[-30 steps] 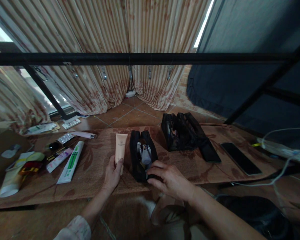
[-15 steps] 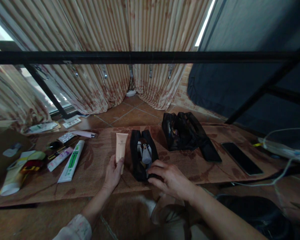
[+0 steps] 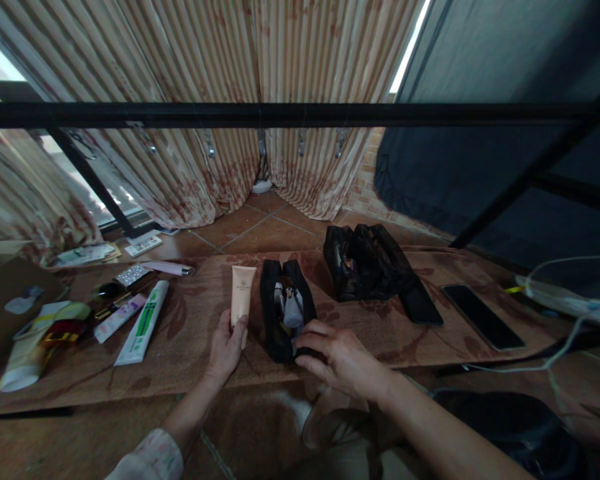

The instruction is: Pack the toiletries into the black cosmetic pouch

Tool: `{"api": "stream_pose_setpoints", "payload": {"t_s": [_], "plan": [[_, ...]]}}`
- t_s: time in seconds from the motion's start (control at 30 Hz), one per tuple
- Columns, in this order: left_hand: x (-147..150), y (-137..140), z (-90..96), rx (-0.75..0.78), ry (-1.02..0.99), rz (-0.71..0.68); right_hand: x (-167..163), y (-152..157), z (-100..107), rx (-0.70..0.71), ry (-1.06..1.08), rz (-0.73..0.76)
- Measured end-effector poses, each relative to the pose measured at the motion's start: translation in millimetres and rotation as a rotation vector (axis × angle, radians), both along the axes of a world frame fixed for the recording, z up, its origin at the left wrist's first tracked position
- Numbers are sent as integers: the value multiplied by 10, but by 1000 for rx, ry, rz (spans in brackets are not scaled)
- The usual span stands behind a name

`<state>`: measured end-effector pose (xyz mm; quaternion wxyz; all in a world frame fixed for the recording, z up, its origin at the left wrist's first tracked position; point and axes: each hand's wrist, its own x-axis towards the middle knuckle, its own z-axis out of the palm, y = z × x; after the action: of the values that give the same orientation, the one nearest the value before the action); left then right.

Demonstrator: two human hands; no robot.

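My left hand (image 3: 226,350) is closed around the lower end of a beige squeeze tube (image 3: 242,291), which points away from me with its flat end up. Just right of it stands a small black pouch (image 3: 271,317), unzipped along the top. Inside the pouch lie a pale, whitish container (image 3: 293,311) and other small items I cannot make out. My right hand (image 3: 333,357) grips the near right corner of the pouch, fingers bent over its edge.
Left on the cloth-covered bench (image 3: 200,300) lie a white-and-green tube (image 3: 144,325), a purple-white tube (image 3: 120,319), and a cardboard box (image 3: 15,300). A second black bag (image 3: 365,263) and a phone (image 3: 483,317) are to the right. A black metal bar (image 3: 300,115) crosses ahead.
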<state>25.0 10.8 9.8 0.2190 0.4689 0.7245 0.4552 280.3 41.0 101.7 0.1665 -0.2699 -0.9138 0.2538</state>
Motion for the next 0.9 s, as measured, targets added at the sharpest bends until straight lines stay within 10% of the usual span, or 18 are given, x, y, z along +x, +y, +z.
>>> {"api": "stream_pose_setpoints", "payload": {"t_s": [0.9], "plan": [[0, -4, -1, 1, -18, -9, 0, 6, -17, 8, 15, 7]]}}
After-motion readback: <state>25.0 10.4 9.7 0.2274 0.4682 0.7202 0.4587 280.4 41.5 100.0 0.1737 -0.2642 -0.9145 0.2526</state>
